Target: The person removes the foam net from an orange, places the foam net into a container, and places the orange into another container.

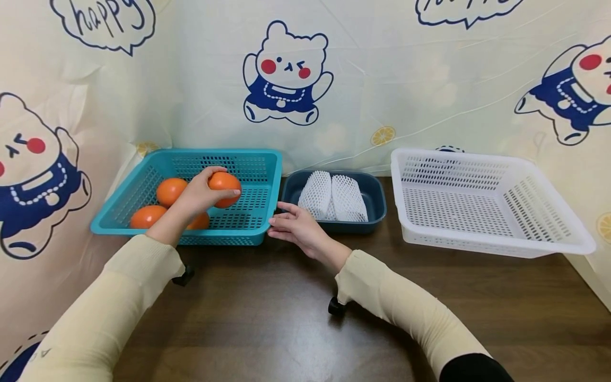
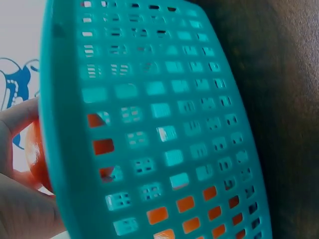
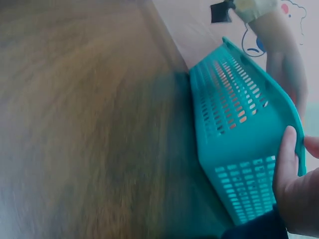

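Note:
In the head view, my left hand (image 1: 195, 195) grips a smooth orange fruit (image 1: 224, 189) between thumb and fingers, raised above the floor of the teal basket (image 1: 274, 196). Several more orange fruits lie in that basket, one (image 1: 171, 191) behind my wrist and another (image 1: 148, 216) at the near left. The left wrist view shows the basket's perforated side (image 2: 149, 99) covering most of the held fruit (image 2: 37, 154). My right hand (image 1: 303, 231), fingers extended, touches the basket's near right corner. Those fingers (image 3: 286, 154) lie against the rim in the right wrist view.
Right of the teal basket stands a dark blue tray (image 1: 377, 196) holding white foam net sleeves (image 1: 348, 199). A white perforated basket (image 1: 477, 241) sits farther right. All stand on a brown wooden table (image 1: 286, 318), before a printed cloth (image 1: 363, 95).

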The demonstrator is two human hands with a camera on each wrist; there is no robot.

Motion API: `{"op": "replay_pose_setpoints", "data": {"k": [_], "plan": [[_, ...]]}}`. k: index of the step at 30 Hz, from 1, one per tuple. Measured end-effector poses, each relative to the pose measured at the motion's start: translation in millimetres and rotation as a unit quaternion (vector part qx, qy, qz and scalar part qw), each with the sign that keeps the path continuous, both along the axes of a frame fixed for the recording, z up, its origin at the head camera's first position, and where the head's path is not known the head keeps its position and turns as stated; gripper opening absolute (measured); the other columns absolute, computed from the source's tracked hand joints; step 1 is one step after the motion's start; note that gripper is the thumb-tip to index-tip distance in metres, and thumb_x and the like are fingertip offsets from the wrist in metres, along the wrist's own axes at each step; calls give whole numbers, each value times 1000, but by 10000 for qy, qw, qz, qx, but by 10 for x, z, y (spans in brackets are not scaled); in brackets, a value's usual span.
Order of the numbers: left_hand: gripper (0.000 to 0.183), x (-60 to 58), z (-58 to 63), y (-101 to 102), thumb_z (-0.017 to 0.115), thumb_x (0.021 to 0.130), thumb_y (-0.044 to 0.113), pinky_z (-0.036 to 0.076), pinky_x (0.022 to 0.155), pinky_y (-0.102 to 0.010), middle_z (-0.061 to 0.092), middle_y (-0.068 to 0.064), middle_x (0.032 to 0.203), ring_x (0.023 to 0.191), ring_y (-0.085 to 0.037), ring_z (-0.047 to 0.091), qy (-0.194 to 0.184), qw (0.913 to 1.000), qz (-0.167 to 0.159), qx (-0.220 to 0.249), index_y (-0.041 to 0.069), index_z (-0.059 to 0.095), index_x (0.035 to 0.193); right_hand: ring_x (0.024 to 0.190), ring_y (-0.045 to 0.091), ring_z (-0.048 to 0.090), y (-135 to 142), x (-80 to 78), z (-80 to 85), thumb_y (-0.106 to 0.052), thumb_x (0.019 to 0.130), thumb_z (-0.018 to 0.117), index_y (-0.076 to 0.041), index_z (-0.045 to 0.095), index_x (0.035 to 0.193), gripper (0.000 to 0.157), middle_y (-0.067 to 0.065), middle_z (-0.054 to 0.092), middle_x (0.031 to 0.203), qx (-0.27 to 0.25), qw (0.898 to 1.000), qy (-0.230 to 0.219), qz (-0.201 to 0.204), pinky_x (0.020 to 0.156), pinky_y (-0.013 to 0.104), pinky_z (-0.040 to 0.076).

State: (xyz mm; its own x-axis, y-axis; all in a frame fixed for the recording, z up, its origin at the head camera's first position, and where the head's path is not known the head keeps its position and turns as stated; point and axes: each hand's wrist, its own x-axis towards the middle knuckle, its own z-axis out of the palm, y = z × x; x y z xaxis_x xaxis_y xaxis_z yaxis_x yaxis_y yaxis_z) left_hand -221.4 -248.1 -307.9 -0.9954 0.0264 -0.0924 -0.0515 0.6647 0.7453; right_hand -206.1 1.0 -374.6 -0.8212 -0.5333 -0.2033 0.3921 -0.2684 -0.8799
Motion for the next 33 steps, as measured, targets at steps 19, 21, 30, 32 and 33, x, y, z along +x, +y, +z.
{"op": "replay_pose_setpoints", "data": {"k": [19,21,30,32,33], "plan": [[78,-144,-131,-201,72,96,34,44,93,-65,27,-38,148,124,-52,37,132,9977,394,-542,4,33,157,88,14,69,-46,2,-38,7,103,51,0,31,158,59,13,62,113,-380,9991,-171,-96,89,33,57],[78,-166,-148,-230,72,96,35,44,92,-66,28,-38,147,124,-53,37,163,9971,390,-638,3,35,156,88,13,69,-45,3,-38,7,103,51,0,31,157,58,12,63,113,-388,9990,-169,-103,89,32,57],[78,-231,-237,-324,72,95,32,44,92,-68,31,-38,144,121,-53,39,150,9944,432,-953,2,35,156,89,14,69,-47,-8,-51,6,103,51,-1,32,157,58,17,63,120,-385,9989,-248,-94,91,35,56],[77,-254,-273,-338,73,95,32,44,92,-68,33,-37,142,119,-52,40,189,9928,458,-1088,2,36,155,89,14,69,-49,-8,-49,6,103,51,-1,32,157,58,17,63,120,-384,9988,-284,-107,91,35,56],[77,-259,-285,-342,73,94,33,44,91,-68,34,-37,141,118,-52,40,195,9921,474,-1142,2,37,155,89,14,69,-50,-8,-49,6,103,51,-1,32,157,58,16,63,120,-385,9987,-300,-109,91,35,56]]}}
